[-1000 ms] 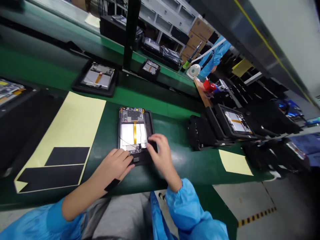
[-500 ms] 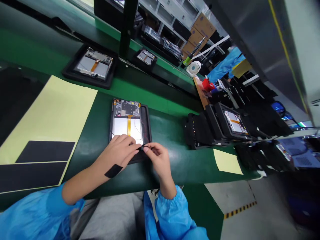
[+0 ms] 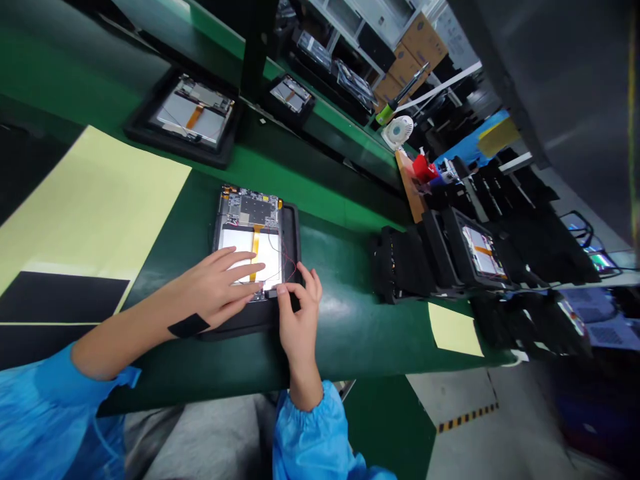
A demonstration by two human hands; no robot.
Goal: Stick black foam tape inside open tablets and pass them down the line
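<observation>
An opened tablet (image 3: 250,240) lies in a black foam tray (image 3: 294,237), its circuit board, white battery and orange ribbon cable exposed. Over its lower left part, my left hand (image 3: 220,283) rests with fingers stretched out and nothing gripped. A black patch (image 3: 189,326) is stuck to that wrist. At the tablet's lower right edge sits a small black part (image 3: 271,293), and the thumb and index finger of my right hand (image 3: 299,313) close on its end. That hand's other fingers are raised near a thin red wire (image 3: 290,260).
Yellow sheets (image 3: 115,193) with black strips (image 3: 65,297) lie on the left. Behind is another tablet (image 3: 195,113) in a tray. Stacked black trays (image 3: 440,250) stand on the right, near a yellow paper (image 3: 455,329). A small fan (image 3: 399,131) is at the back.
My left hand has let go of the small black part and spread its fingers flat over the tablet. The part now lies at the tablet's lower edge, with my right hand still at it.
</observation>
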